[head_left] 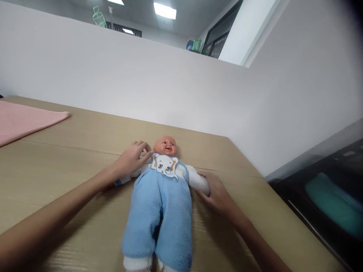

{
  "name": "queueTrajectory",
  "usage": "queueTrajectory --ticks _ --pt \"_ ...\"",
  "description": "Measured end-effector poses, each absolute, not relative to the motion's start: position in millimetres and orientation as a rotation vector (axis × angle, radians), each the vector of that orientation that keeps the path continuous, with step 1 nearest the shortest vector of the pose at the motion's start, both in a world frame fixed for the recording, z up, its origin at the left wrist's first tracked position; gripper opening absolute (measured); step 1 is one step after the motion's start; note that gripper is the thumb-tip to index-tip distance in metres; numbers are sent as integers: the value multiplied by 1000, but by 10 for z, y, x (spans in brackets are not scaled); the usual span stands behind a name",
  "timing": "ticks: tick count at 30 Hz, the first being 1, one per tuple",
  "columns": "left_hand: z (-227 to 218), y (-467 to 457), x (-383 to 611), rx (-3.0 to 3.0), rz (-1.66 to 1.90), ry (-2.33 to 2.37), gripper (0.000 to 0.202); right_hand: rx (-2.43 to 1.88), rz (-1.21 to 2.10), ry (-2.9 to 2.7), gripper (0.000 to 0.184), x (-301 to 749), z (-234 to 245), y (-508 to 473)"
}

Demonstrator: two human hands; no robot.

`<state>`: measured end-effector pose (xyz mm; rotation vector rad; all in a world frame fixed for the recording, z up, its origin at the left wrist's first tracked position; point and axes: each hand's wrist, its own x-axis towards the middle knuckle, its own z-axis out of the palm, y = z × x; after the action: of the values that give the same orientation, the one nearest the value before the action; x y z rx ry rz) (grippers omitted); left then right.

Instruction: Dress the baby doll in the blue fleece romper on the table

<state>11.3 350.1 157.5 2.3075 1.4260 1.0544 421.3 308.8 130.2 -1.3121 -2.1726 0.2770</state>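
A baby doll (161, 196) lies on its back on a cardboard-covered table (70, 166). It wears fluffy blue overalls over white sleeves, with an elephant picture on the bib, and its head points away from me. My left hand (132, 158) rests on the doll's shoulder and sleeve beside the head, fingers curled onto the fabric. My right hand (217, 192) lies against the doll's other white sleeve end, fingers pressed to it. The doll's feet run off the bottom edge of the view.
A pink cloth (19, 121) lies at the far left of the table. A white partition wall (170, 87) stands right behind the table. To the right, past the table's edge, is a dark glossy surface (326, 189) with a teal shape on it.
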Motion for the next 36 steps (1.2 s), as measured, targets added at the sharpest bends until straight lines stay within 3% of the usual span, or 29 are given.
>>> queueTrajectory --ticks 6,12,18,23,29,36 --pt "1720 3442 974 2698 906 1174 19 -1400 435 -1969 42 4661 1149 2895" --pt "1678 3626 1429 2835 565 1284 18 -1252 739 -1521 56 4565 1355 3129" --pt "1574 3594 1315 2778 862 1048 14 -1094 678 -1539 55 4266 1525 3376" --pt "1574 3526 1261 2805 1104 773 30 -1017 411 -1675 43 3942 1502 3476" --pt "1560 3449 1205 2777 1219 731 36 -967 323 -1893 24 3608 1280 3328" --pt "1574 3473 1241 2429 1356 711 20 -818 401 -2010 26 3584 1264 3174"
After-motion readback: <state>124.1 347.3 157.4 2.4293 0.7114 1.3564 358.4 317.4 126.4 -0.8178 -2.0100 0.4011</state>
